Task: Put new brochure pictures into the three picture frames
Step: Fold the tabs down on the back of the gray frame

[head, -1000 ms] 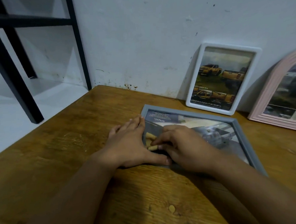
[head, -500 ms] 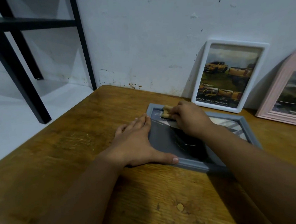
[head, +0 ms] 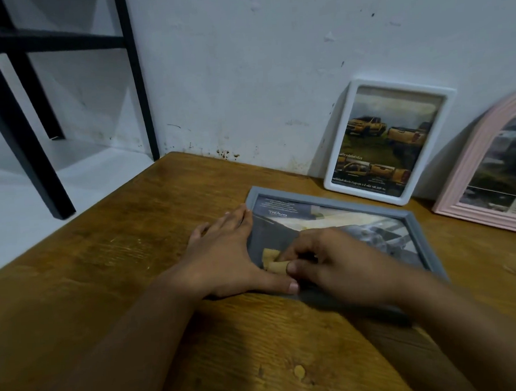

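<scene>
— Wooden table (head: 140, 261) against a scuffed white wall; which step?

— Third frame, I'd judge. Left hand (head: 224, 257) lies flat, fingers spread, bracing the grey frame (head: 420, 240); right hand (head: 335, 263) pinches a small tan piece (head: 277, 266) on its brochure picture (head: 284, 212).

— Next?

— Probably pressing down evenly. Beyond, the white frame (head: 341, 149) and pink arched frame (head: 470, 169) lean filled against the wall.

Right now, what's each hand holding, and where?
Right hand pinches a small tan wad at its near end, on the grey frame. Left hand grips nothing, pressed flat against the frame's left edge.
</scene>
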